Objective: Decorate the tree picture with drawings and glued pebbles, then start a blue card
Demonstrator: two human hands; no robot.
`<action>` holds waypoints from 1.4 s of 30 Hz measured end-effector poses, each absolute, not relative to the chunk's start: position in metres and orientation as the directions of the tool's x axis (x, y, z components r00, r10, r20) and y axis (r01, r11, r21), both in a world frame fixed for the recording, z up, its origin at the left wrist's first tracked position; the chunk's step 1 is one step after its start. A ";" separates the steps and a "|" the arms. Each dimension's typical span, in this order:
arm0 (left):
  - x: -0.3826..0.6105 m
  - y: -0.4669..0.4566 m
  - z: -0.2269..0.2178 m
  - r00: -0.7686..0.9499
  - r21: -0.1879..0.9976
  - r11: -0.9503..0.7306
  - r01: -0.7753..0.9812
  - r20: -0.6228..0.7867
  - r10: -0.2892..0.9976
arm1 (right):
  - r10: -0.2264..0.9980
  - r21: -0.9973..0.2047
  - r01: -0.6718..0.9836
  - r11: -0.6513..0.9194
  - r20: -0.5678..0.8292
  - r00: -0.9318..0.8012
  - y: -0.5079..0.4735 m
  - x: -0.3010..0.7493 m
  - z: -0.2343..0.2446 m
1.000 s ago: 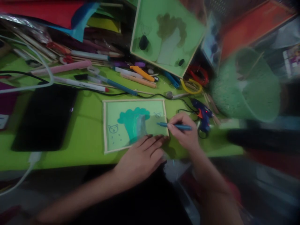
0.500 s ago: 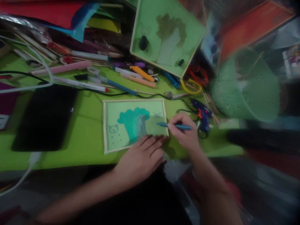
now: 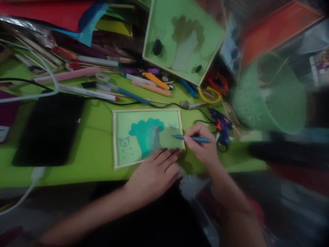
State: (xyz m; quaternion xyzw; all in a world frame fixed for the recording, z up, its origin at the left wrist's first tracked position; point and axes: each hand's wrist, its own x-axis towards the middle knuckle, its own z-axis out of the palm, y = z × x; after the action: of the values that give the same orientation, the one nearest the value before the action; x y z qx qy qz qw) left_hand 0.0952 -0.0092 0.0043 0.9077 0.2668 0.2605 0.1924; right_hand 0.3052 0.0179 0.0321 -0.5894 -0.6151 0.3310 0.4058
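Note:
A small framed drawing (image 3: 164, 156) lies on the green tabletop, showing a teal tree shape with a grey-blue patch and little bear-like faces on either side. Across its lower right edge my left hand (image 3: 156, 175) rests palm down, fingers stretched out and covering part of the frame. Between the fingers of my right hand (image 3: 202, 145) is a blue felt-tip pen (image 3: 203, 139), its tip pointing left over the right part of the drawing. Whether the tip touches the paper I cannot tell.
Close by on the right lies a glue gun (image 3: 223, 127), with a green basket (image 3: 272, 99) behind it. A tablet (image 3: 50, 130) with a white cable is on the left. Several pens and brushes cross the back, below a larger framed picture (image 3: 164, 20).

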 end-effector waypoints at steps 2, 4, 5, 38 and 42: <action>0.095 -0.009 0.004 0.725 0.489 -0.782 0.386 0.364 0.585 | 0.993 -0.889 0.449 0.085 0.113 0.037 0.018 0.306 0.031; 0.096 -0.009 0.004 0.727 0.489 -0.781 0.388 0.358 0.586 | 0.992 -0.892 0.444 0.085 0.118 0.047 0.018 0.307 0.030; 0.096 -0.009 0.004 0.727 0.489 -0.780 0.389 0.357 0.586 | 0.992 -0.893 0.442 0.086 0.118 0.047 0.017 0.307 0.029; 0.094 -0.009 0.005 0.744 0.482 -0.784 0.392 0.335 0.578 | 0.999 -0.913 0.407 0.031 0.039 0.013 0.012 0.308 0.034; 0.094 -0.009 0.006 0.741 0.487 -0.781 0.391 0.337 0.581 | 0.999 -0.901 0.433 0.031 0.041 0.015 0.013 0.309 0.034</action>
State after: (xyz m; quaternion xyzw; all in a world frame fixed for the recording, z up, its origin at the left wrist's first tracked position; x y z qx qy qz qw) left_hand 0.0944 -0.0090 0.0055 0.9122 0.2663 0.2419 0.1961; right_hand 0.3087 0.0126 0.0341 -0.5951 -0.6015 0.3612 0.3918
